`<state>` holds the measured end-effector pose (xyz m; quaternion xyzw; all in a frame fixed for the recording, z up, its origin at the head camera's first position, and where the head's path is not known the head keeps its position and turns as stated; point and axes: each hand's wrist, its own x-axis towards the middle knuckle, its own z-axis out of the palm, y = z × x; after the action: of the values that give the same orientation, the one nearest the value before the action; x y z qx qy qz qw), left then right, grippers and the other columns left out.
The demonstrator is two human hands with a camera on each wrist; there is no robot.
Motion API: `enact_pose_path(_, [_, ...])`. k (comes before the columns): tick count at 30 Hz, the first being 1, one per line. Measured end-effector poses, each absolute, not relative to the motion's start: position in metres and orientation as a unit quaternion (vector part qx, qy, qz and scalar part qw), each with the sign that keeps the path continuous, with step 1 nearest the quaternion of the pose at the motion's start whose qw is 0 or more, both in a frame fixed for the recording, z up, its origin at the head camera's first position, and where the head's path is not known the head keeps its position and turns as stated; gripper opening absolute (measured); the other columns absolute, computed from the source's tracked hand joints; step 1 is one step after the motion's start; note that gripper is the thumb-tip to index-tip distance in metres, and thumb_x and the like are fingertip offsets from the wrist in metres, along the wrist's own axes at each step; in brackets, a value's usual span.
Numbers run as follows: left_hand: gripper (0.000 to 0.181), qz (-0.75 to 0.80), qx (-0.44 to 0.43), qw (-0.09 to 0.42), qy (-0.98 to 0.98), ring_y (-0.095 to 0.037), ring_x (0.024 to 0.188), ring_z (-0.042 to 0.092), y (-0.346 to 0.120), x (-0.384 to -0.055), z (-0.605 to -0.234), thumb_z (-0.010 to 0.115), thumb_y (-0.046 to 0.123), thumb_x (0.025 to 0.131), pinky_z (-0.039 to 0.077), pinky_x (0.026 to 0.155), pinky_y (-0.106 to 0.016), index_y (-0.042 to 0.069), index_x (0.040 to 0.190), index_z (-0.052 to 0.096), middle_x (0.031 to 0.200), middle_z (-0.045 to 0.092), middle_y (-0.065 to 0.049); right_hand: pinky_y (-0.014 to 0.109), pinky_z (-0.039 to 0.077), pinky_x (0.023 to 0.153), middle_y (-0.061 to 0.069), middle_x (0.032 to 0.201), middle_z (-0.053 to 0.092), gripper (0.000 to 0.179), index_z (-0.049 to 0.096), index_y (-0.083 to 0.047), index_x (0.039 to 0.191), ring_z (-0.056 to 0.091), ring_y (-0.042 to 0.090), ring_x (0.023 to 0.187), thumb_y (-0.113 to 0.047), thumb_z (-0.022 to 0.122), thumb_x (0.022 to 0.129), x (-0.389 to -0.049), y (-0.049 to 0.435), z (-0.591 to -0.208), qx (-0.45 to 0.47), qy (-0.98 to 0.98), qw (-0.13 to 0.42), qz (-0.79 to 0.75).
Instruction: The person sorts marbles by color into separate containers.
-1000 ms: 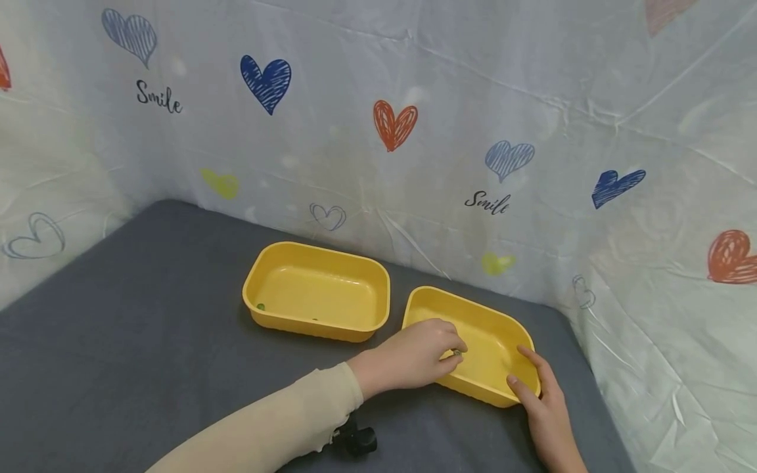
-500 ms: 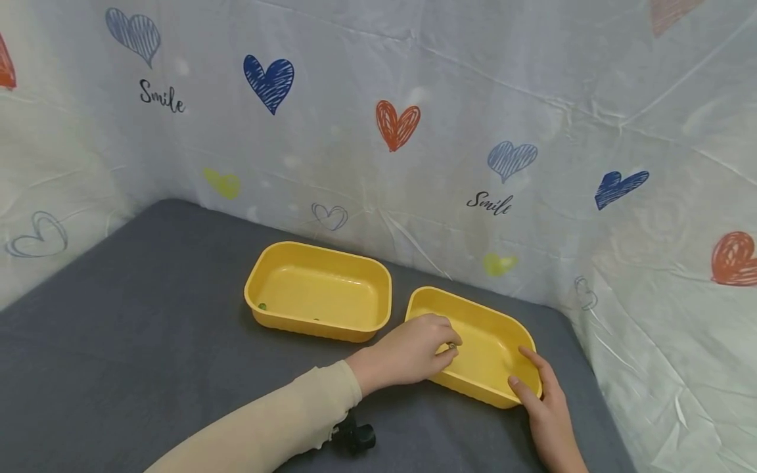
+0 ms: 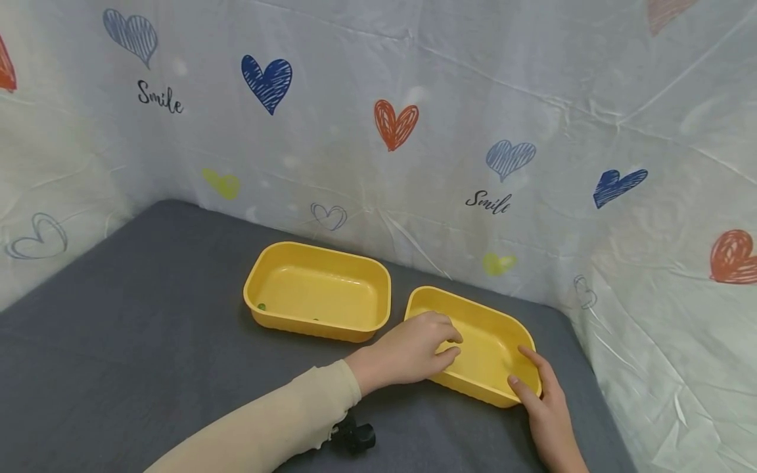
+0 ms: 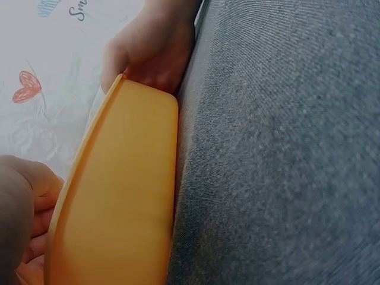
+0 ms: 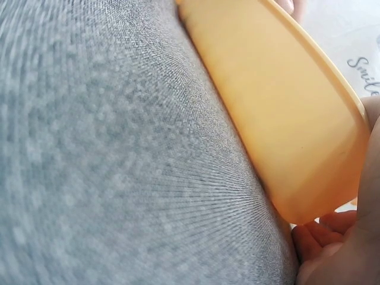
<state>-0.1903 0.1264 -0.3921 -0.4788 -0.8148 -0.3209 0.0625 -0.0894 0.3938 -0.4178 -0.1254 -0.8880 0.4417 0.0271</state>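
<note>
Two yellow plastic tubs stand on a dark grey cloth. My left hand (image 3: 411,348) reaches over the near rim of the right tub (image 3: 491,397), fingers bent down inside. A gap shows between its thumb and forefinger, with nothing visible there; the other fingers are partly hidden in the head view. My right hand (image 3: 547,401) grips the right end of this tub, the thumb over the rim; in the right wrist view its fingers (image 5: 323,234) lie curled at the tub's lower corner. Inside the left tub (image 3: 316,328), a small green ball (image 3: 261,307) lies in the near left corner.
A tiny dark spot (image 3: 316,320) shows near the left tub's front wall. The grey cloth (image 3: 148,341) covers the surface. Behind it hangs a white curtain (image 3: 331,157) printed with hearts. A black device (image 3: 355,437) sits under my left sleeve (image 3: 278,420).
Earlier my left thumb and forefinger pinched a small greenish ball over the right tub; now it no longer shows there and they stand apart. My right hand keeps its hold on the tub.
</note>
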Motion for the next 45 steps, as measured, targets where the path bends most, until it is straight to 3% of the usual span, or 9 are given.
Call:
enact_pose_path(11, [0.022, -0.313, -0.494, 0.096, -0.805, -0.004, 0.092, 0.059, 0.108, -0.189, -0.38, 0.061, 0.026, 0.1, 0.048, 0.083, -0.015, 0.012, 0.112, 0.074, 0.102, 0.066, 0.004, 0.058, 0.026, 0.105, 0.009, 0.159, 0.023, 0.07, 0.029, -0.019, 0.155, 0.024, 0.03, 0.138, -0.054, 0.054, 0.099, -0.091, 0.391, -0.418, -0.13, -0.888, 0.025, 0.44])
enact_pose_path(27, [0.017, -0.292, -0.524, 0.157, -0.784, -0.006, 0.093, 0.057, 0.076, -0.166, -0.373, 0.064, 0.023, 0.098, 0.048, 0.086, -0.017, 0.013, 0.108, 0.073, 0.101, 0.066, 0.006, 0.059, 0.024, 0.106, 0.009, 0.16, 0.021, 0.071, 0.029, -0.02, 0.155, 0.023, 0.031, 0.139, -0.055, 0.054, 0.099, -0.091, 0.392, -0.42, -0.126, -0.89, 0.022, 0.438])
enact_pose_path(37, [0.014, -0.275, -0.506, 0.132, -0.807, -0.005, 0.093, 0.056, 0.037, -0.16, -0.392, 0.068, 0.022, 0.096, 0.048, 0.082, -0.019, 0.016, 0.107, 0.072, 0.102, 0.064, 0.007, 0.061, 0.022, 0.11, 0.015, 0.159, 0.023, 0.07, 0.03, -0.018, 0.154, 0.022, 0.033, 0.143, -0.052, 0.056, 0.099, -0.093, 0.393, -0.418, -0.123, -0.894, 0.034, 0.429])
enact_pose_path(45, [0.019, -0.272, -0.49, 0.07, -0.825, -0.004, 0.094, 0.056, 0.013, -0.154, -0.408, 0.07, 0.024, 0.095, 0.05, 0.08, -0.022, 0.015, 0.111, 0.072, 0.103, 0.063, 0.007, 0.061, 0.022, 0.11, 0.014, 0.159, 0.022, 0.069, 0.03, -0.017, 0.154, 0.021, 0.033, 0.143, -0.051, 0.055, 0.1, -0.093, 0.394, -0.418, -0.125, -0.894, 0.03, 0.43])
